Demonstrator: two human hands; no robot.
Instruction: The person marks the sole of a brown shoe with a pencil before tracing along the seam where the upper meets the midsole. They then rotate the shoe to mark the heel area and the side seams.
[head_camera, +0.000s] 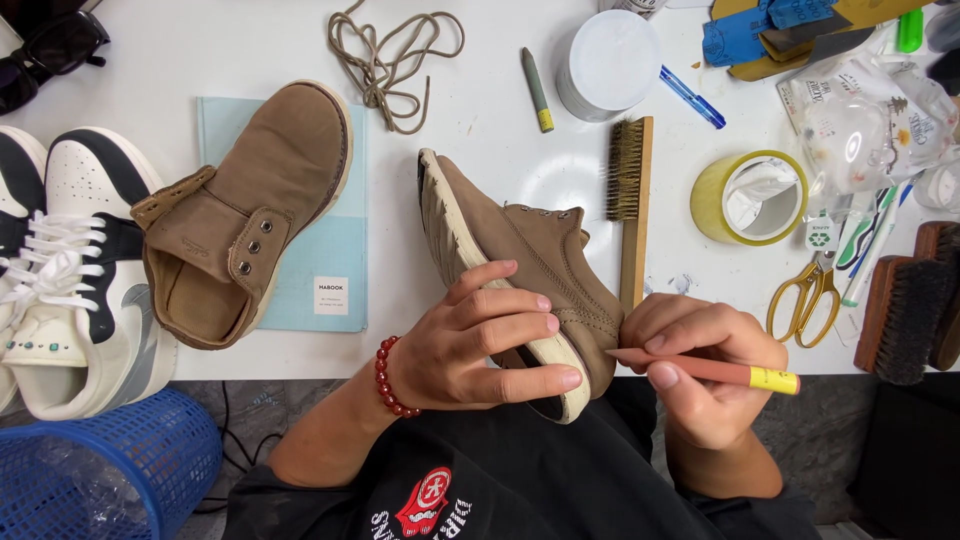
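Observation:
My left hand (487, 340) grips a tan suede shoe (520, 260) by its heel and pale sole, tilting it on its side over the table's front edge. A red bead bracelet sits on that wrist. My right hand (690, 360) holds a salmon-coloured stick with a yellow end (730, 373), its tip touching the shoe's heel area. The matching tan shoe (240, 215), unlaced, lies on a light blue mat (330, 290) to the left.
Loose brown laces (390, 55), a grey stick (537, 90), a white lidded tub (607, 62), a brass-bristle brush (630, 200), a yellow tape roll (750, 197), yellow scissors (805, 295), dark brushes (910, 315), white-and-black sneakers (70, 270) and a blue basket (100, 470) surround me.

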